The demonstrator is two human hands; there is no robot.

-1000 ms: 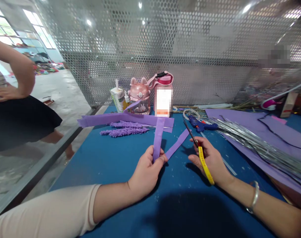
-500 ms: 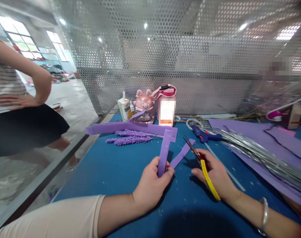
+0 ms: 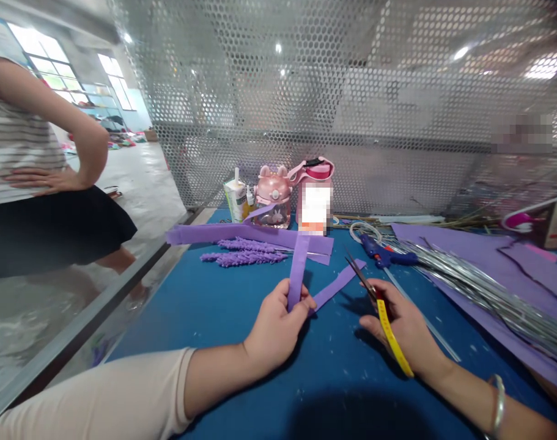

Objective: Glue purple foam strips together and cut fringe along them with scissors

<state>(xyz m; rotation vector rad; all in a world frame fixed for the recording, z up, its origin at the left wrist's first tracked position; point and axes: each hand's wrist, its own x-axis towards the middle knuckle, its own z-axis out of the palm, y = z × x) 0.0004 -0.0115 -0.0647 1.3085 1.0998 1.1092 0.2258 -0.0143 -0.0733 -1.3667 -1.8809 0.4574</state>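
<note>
A perforated metal panel (image 3: 269, 110) rises behind a blue table (image 3: 241, 330), with a concrete floor and bright windows beyond the left edge. Beside that edge stands another person (image 3: 53, 232) in a striped top and dark skirt, one hand on the hip. Along the table's right side spreads a large purple sheet (image 3: 471, 253), and a long bundle of silvery wires (image 3: 493, 311) lies across it, crowding that flank. A stack of flat purple bands (image 3: 232, 234) stretches across the back left, in front of two pink bottles and a drink carton (image 3: 236, 205) with a straw.

The left hand (image 3: 276, 330), centre, has its fingers closed on a purple strip (image 3: 299, 269); one length points away toward the stack, another slants right. The right hand (image 3: 409, 327) grips yellow-handled scissors (image 3: 383, 315), fingers curled round the handle, thumb held apart. The blades reach near the slanting end; whether they touch it I cannot tell. Just beyond the blades sits a blue glue gun (image 3: 391, 255), near the wires. Purple flower sprigs (image 3: 248, 258) lie just before the stack, and a thin clear stick (image 3: 443, 342) lies beside the right hand.
</note>
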